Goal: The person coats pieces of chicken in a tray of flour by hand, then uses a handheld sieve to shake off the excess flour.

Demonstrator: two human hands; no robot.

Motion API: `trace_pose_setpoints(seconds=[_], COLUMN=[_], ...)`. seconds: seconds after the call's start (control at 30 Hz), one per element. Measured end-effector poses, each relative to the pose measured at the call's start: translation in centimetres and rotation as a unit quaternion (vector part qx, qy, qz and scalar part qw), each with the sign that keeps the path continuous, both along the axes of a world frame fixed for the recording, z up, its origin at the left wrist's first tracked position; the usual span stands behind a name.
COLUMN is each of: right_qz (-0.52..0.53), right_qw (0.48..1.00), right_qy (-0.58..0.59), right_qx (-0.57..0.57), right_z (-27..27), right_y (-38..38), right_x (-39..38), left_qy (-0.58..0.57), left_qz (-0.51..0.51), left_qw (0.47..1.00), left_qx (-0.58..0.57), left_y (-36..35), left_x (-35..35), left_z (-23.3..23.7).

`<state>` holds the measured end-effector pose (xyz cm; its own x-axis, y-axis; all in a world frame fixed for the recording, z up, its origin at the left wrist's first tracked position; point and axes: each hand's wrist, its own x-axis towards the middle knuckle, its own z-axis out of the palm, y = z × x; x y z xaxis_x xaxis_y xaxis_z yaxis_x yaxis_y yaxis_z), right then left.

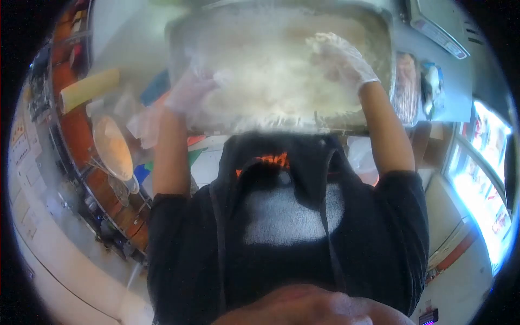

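Observation:
A large metal tray [388, 59] spreads out in front of me, with a pale, whitish layer [271, 76] inside. White haze blurs most of it, so I cannot make out what the layer is. My left hand [192, 89], in a clear thin glove, is over the tray's left side; its fingers are smeared by the haze. My right hand [344, 62], gloved the same way, reaches over the right part of the tray. Its fingers bend toward the middle, but their tips are lost in the blur. Whether either hand holds anything is hidden.
A plastic-wrapped pack [406, 89] lies against the tray's right side, beside a white and blue package [433, 89]. On the left are a yellow roll [89, 89] and a large round bowl [112, 146]. A lit glass-door cooler [482, 173] stands at far right.

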<state>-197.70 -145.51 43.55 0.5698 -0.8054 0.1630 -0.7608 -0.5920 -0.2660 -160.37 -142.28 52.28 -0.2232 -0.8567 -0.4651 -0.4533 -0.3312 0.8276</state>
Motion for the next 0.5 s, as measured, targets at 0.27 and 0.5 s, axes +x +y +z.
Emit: trace_pose_setpoints(seconds=[0.27, 0.5], right_qz=[-0.250, -0.051], right_qw=[0.759, 0.481], right_qy=[-0.303, -0.659], right_qx=[0.519, 0.576], right_z=[10.2, 12.8], right_y=[-0.4, -11.9], right_x=[4.0, 12.9], left_qy=[-0.407, -0.471], left_qz=[-0.286, -0.342], left_qw=[0.847, 0.747], left_qx=[-0.184, -0.321], left_y=[-0.4, -0.9], left_x=[1.2, -0.1], left_z=[-1.4, -4.9])
